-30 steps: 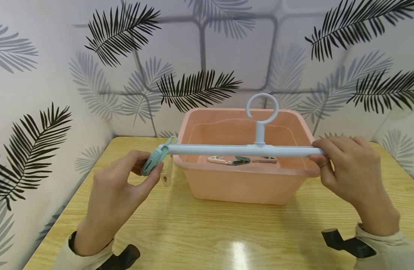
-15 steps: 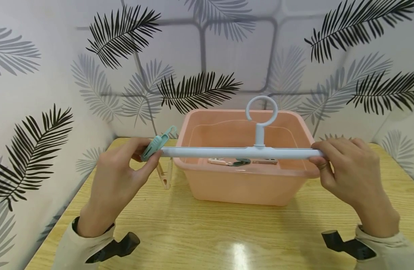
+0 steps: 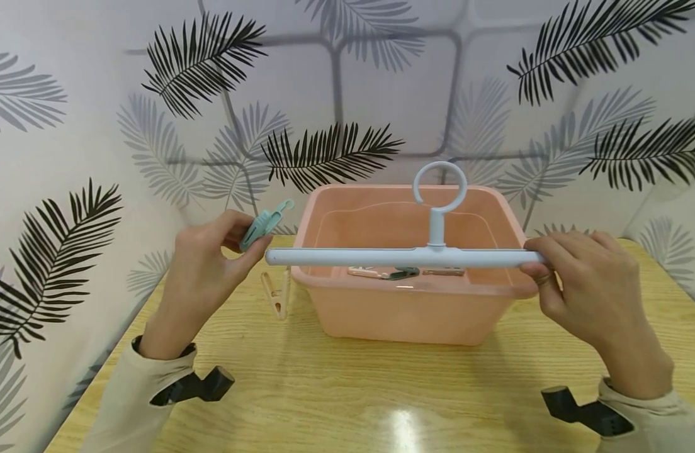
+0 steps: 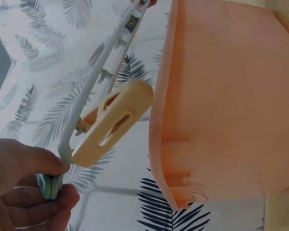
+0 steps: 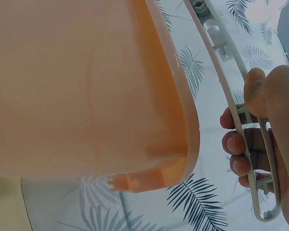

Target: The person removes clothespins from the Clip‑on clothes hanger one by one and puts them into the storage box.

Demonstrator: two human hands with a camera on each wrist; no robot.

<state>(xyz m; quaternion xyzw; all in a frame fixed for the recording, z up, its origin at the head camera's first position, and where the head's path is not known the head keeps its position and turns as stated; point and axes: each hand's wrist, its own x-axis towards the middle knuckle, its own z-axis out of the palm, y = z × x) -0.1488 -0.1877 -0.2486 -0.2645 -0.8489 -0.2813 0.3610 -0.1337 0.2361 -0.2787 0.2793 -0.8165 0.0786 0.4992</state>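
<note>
In the head view my left hand [image 3: 203,261] pinches a teal clothespin [image 3: 262,228] with a small hook loop at its upper end. It stands just above and behind the left end of a light blue bar-shaped hanger [image 3: 353,257]. My right hand [image 3: 593,289] grips the hanger's right end, with the fingers wrapped round it in the right wrist view. The hanger is held level over a bin, its round hook upward. A beige clothespin [image 4: 130,98] hangs under the hanger near its left end. The hanger's hollow underside shows small fittings in both wrist views.
A peach plastic bin [image 3: 404,318] stands on the wooden table [image 3: 325,390] behind the hanger. Inside it lie a pale clothespin [image 3: 364,272], a dark green clothespin [image 3: 403,273] and a pinkish-brown clothespin [image 3: 444,272]. A leaf-patterned wall covering [image 3: 381,82] rises behind.
My left hand has moved up and away with the teal clothespin, leaving the hanger's left end exposed. The beige clothespin has come into fuller view. The right hand keeps its grip almost still.
</note>
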